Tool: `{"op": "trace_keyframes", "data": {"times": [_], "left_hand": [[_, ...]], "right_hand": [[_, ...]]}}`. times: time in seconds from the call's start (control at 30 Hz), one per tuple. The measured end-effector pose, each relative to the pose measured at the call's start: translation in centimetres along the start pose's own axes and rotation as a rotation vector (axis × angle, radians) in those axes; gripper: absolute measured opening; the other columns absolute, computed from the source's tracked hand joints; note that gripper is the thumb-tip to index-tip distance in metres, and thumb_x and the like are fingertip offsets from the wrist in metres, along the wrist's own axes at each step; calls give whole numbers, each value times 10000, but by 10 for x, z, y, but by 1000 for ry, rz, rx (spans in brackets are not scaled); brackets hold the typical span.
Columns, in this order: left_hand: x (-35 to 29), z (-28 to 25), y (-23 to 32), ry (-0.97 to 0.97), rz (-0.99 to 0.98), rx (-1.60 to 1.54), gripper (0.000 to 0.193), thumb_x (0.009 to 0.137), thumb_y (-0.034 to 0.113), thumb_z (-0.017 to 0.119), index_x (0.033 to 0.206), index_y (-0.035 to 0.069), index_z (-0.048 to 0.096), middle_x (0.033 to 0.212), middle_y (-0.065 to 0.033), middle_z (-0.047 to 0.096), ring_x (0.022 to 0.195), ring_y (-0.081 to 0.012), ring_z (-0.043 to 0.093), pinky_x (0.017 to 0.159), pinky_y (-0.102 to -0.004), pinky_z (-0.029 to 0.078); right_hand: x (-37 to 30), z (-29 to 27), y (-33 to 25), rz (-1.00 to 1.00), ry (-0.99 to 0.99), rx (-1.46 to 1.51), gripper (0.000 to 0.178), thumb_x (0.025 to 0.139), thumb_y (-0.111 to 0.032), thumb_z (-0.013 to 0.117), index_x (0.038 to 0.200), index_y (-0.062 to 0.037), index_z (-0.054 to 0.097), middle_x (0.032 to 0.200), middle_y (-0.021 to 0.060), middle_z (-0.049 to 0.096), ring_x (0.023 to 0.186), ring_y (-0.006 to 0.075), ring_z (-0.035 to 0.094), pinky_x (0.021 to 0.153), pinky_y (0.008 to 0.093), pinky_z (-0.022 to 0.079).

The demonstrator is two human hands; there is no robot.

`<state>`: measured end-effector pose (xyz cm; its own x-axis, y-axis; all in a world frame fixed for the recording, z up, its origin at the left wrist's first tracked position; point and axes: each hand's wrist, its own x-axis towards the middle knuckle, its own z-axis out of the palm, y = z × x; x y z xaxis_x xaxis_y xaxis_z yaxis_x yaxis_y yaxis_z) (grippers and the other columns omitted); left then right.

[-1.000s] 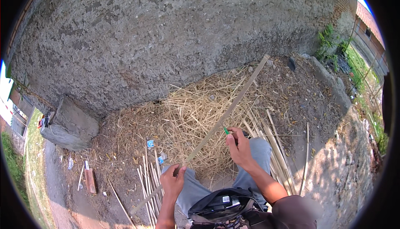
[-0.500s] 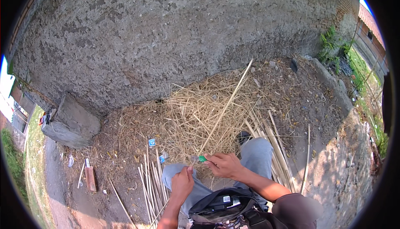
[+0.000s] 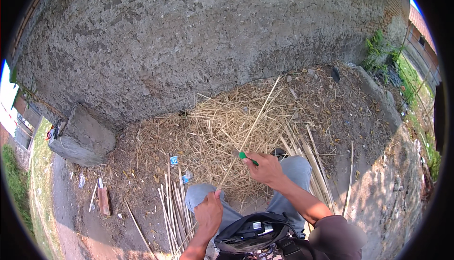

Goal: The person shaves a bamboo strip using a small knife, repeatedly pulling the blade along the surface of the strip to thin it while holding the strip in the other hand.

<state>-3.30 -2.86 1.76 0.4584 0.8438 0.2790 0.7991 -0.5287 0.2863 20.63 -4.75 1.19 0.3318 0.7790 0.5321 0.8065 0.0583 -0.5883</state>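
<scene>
My left hand point(image 3: 209, 213) grips the near end of a long thin bamboo strip point(image 3: 254, 124) above my left knee. The strip slants up and to the right over a heap of pale bamboo shavings point(image 3: 222, 132). My right hand point(image 3: 266, 168) holds a small green-handled knife point(image 3: 247, 158) against the strip near its middle. I sit with my knees in grey trousers point(image 3: 295, 170) under both hands.
A rough grey concrete wall point(image 3: 198, 38) rises behind the shavings. Cut bamboo sticks point(image 3: 174, 203) lie left of my knees and more sticks point(image 3: 316, 165) at the right. A concrete block point(image 3: 82, 137) stands at the left. A low stone wall point(image 3: 397, 184) runs along the right.
The strip has turned steeper and been pulled toward me. My right hand with the knife has slid from far out on the strip back to just in front of my knees.
</scene>
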Motion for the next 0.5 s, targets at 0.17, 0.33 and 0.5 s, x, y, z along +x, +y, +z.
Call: {"op": "trace_keyframes", "data": {"times": [0.17,0.33,0.5], "left_hand": [[-13,-12,-9,11,19,78,340,998,335,524,771,88,578,625,-130,642,443,-340,591,391,-444,438],[-20,-5,-29,58,26,112,319,991,335,542,779,102,592,610,-106,623,443,-312,585,388,-427,428],[-27,-5,-41,122,79,120,277,963,312,594,771,112,595,589,-94,604,455,-296,587,392,-414,421]], "right_hand": [[21,-14,12,167,81,-20,234,885,-257,672,1036,-81,706,739,152,694,519,335,636,472,417,496],[20,-13,11,175,-32,71,234,889,-259,680,1010,-65,725,605,137,644,511,318,629,490,391,484],[33,-20,26,298,32,-20,220,882,-266,682,1004,-88,727,630,140,660,527,325,638,516,409,495]]}}
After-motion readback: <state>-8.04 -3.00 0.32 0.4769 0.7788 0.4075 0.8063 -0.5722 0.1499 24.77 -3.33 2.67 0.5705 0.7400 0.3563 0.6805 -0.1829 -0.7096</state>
